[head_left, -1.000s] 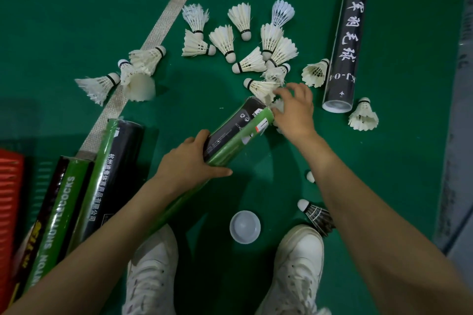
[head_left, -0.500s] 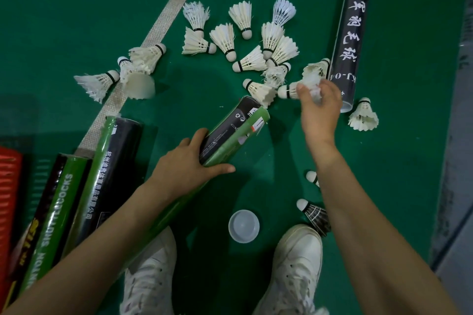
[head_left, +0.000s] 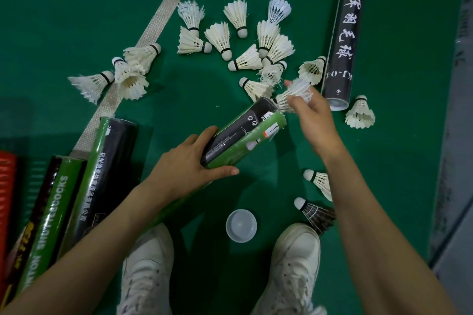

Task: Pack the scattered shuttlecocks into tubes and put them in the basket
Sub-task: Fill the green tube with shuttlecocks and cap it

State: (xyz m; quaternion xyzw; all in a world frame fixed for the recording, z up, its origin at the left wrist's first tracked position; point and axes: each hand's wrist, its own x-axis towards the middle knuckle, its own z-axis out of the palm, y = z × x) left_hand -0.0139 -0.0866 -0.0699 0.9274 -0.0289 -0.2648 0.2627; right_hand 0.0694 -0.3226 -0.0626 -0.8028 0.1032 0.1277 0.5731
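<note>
**One more ready to go in**

The right hand (head_left: 311, 115) took a shuttlecock (head_left: 294, 96) off the floor (head_left: 76, 20) and has brought it to the green tube (head_left: 245, 135)'s open end. Its fingers pinch the feathers. The left hand (head_left: 189, 163) curls round the tube.

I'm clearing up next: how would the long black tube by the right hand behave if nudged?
The black tube is round and lies on its side on flat floor, so it would probably roll. Long and rigid-looking, it is likely stiff when lifted.
</note>
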